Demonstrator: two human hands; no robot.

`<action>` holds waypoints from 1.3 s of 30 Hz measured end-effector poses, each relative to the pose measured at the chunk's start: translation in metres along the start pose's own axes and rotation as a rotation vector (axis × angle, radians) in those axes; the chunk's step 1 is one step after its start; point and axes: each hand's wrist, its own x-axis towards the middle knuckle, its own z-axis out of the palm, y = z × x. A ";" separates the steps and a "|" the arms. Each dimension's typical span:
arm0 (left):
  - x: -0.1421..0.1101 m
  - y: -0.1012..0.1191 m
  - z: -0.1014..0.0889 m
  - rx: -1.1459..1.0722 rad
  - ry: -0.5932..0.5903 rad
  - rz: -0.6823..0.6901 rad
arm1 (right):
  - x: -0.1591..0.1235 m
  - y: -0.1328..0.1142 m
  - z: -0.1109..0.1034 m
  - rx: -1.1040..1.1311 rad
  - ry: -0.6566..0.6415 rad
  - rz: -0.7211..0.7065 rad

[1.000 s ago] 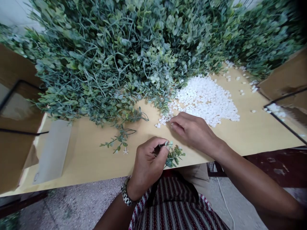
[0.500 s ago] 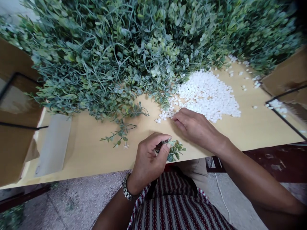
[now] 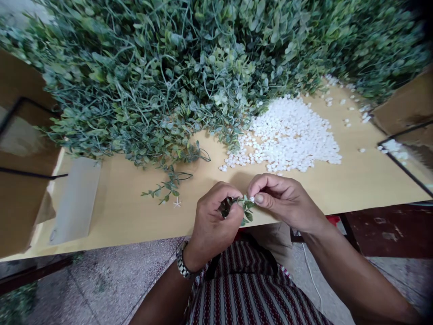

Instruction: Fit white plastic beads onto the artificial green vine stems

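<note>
My left hand [image 3: 216,216] is closed around a leafy green sprig [image 3: 248,212] near the table's front edge. Part of the sprig is hidden behind the fingers. Just to the right, my right hand [image 3: 287,201] pinches a small white bead-like piece [image 3: 252,199] between thumb and forefinger, right at the sprig's leaves. Beyond the hands spreads a pile of similar small white pieces [image 3: 297,131]. A loose sprig with a looped stem [image 3: 171,183] lies on the table to the left, with a small white star-shaped piece [image 3: 177,202] beside it.
A large heap of green foliage [image 3: 162,90] fills the back of the table [image 3: 135,221]. Cardboard boxes with black wire frames stand at the left [image 3: 20,194] and right [image 3: 409,104]. A translucent plastic strip [image 3: 76,201] lies at the left.
My right hand has come back from the edge of the white pile to the sprig, now pinching a white piece. My left hand stays nearly in place, still holding the sprig.
</note>
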 end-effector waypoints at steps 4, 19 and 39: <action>-0.001 0.000 0.002 0.051 -0.009 -0.008 | -0.002 0.009 0.002 0.060 0.043 0.002; -0.001 0.003 0.003 0.027 -0.026 0.067 | -0.005 0.014 0.002 0.078 0.042 -0.013; -0.004 -0.002 0.006 0.052 -0.040 0.300 | -0.007 0.021 0.001 0.171 0.015 -0.080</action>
